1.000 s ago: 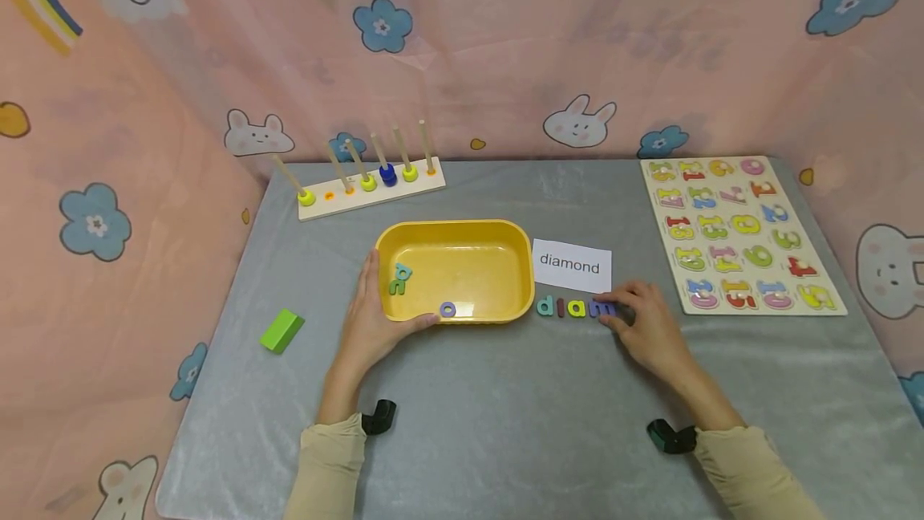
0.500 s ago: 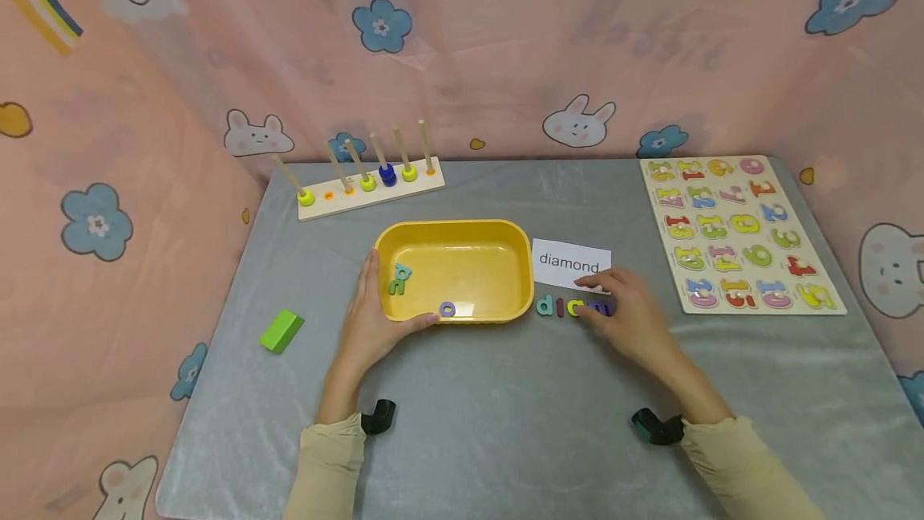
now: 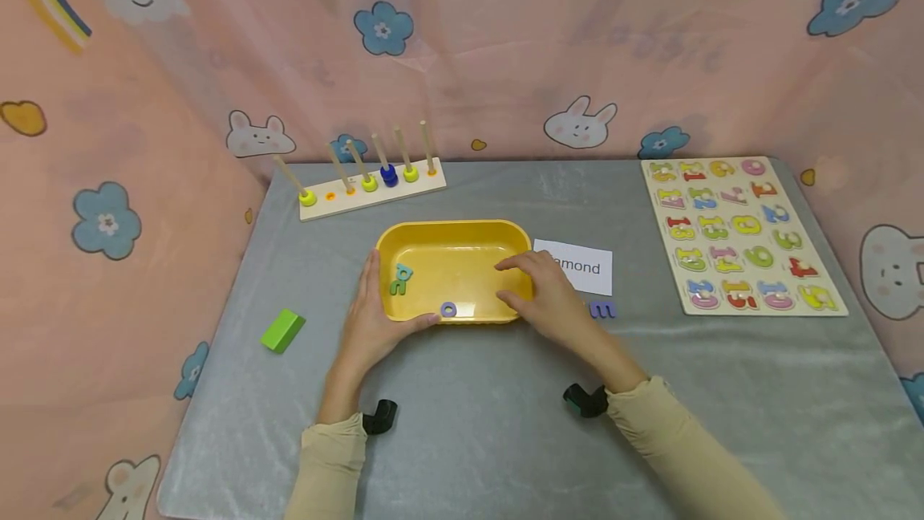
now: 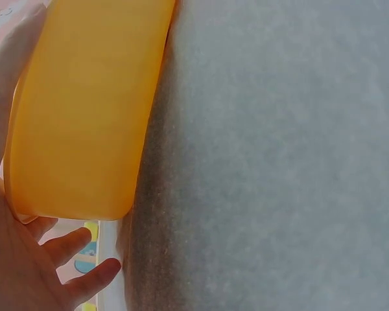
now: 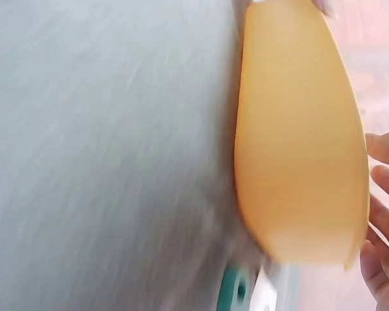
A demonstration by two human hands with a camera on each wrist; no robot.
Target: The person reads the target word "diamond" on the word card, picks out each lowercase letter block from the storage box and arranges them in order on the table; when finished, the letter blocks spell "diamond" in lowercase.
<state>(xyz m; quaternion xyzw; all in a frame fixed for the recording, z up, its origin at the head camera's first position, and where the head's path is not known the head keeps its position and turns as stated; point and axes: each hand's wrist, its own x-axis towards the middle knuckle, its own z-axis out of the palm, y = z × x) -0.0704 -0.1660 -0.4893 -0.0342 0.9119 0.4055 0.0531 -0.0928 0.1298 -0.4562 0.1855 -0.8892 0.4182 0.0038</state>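
A yellow plastic tray [image 3: 462, 235] lies in the middle of the table, and my left hand [image 3: 371, 323] holds its near left corner, thumb at the front rim and fingers along the left side. Inside lie a teal letter d [image 3: 403, 272], a green letter n [image 3: 398, 287] and a purple letter o [image 3: 448, 310]. My right hand [image 3: 552, 299] reaches over the tray's right rim, thumb and fingers apart with nothing between them. It covers part of a white word card [image 3: 592, 267] and the letters below; a purple letter m [image 3: 602, 310] shows beside it.
Behind the tray stands a wooden peg board [image 3: 371, 192] with yellow and blue rings. A number puzzle board [image 3: 743, 235] lies at the back right, and a green block [image 3: 283, 331] at the left. A patterned pink cloth [image 3: 476, 62] hangs behind the grey table [image 3: 469, 424].
My right hand has moved left from the letter m, past the card, to above the tray's right end, its fingers spreading. The left hand stays at the tray's corner.
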